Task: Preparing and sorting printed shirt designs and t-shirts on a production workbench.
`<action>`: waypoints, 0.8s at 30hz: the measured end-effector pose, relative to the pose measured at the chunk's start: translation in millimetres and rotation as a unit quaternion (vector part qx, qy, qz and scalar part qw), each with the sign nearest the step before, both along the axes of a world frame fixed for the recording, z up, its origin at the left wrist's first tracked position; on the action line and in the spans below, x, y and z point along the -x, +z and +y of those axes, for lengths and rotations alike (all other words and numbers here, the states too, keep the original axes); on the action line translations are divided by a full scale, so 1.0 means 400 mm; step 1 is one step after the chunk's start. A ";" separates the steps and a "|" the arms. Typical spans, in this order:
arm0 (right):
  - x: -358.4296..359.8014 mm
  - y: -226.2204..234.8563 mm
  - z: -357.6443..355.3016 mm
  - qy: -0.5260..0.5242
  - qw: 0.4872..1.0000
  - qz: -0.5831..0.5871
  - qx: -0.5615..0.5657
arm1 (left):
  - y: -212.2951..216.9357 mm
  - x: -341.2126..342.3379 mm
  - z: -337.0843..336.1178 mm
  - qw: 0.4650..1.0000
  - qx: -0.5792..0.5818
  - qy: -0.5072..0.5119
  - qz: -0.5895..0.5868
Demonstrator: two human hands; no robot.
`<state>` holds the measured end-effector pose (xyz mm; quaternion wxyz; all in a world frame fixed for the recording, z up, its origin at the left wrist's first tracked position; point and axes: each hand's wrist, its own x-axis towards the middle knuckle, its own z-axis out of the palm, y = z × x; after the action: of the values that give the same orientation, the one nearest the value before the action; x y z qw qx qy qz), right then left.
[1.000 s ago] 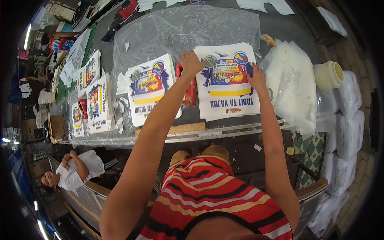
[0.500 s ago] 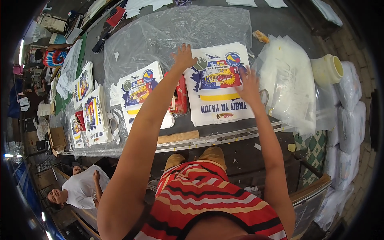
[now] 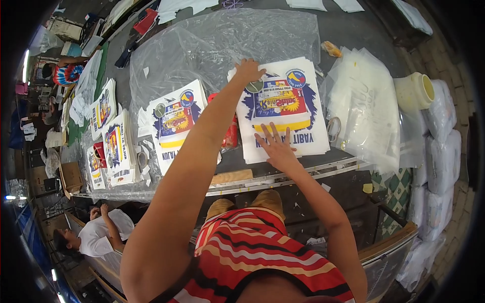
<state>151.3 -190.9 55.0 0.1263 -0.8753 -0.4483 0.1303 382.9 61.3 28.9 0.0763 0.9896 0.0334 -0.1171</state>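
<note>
In front of me lies a stack of white printed sheets [image 3: 283,118] with a blue, red and yellow design; whether they are single sheets or flat bags I cannot tell. My left hand [image 3: 249,70] rests at the stack's far left corner, its fingers bent over the edge and its thumb apart on the top sheet. Flat on the near part of the print lies my right hand [image 3: 278,146], fingers spread. A red object [image 3: 230,134] sits against the stack's left side, partly hidden by my left arm. Beyond that arm is a second printed stack [image 3: 174,126].
Clear plastic sheeting [image 3: 202,40] covers the far table. At right are a tape roll [image 3: 334,129], a pile of plastic bags [image 3: 361,101] and a cream tub [image 3: 414,91]. A wooden strip [image 3: 231,177] lies by the near edge. A person in white [image 3: 103,232] is at lower left.
My right hand has moved from the stack's right edge to the near part of its top. My left hand has shifted slightly right, onto the far left corner. The stack has turned slightly.
</note>
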 end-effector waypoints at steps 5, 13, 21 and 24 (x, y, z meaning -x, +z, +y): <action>-0.011 0.020 0.038 -0.002 0.999 -0.010 0.041 | -0.042 0.016 0.058 0.999 0.027 -0.020 -0.015; 0.092 0.073 0.034 -0.086 0.989 0.057 0.106 | 0.083 0.206 0.070 0.973 0.168 -0.030 -0.154; 0.347 0.118 0.046 -0.250 0.961 0.120 0.003 | 0.118 0.771 0.811 0.877 0.288 0.165 -0.347; 0.467 0.137 0.170 -0.272 0.949 0.157 -0.030 | 0.041 1.005 1.064 0.959 0.037 0.211 -0.187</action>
<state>-35.6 -123.0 109.8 0.2518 -0.9283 -0.1715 0.2130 -18.9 486.8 45.3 0.1403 0.9609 0.2220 0.0874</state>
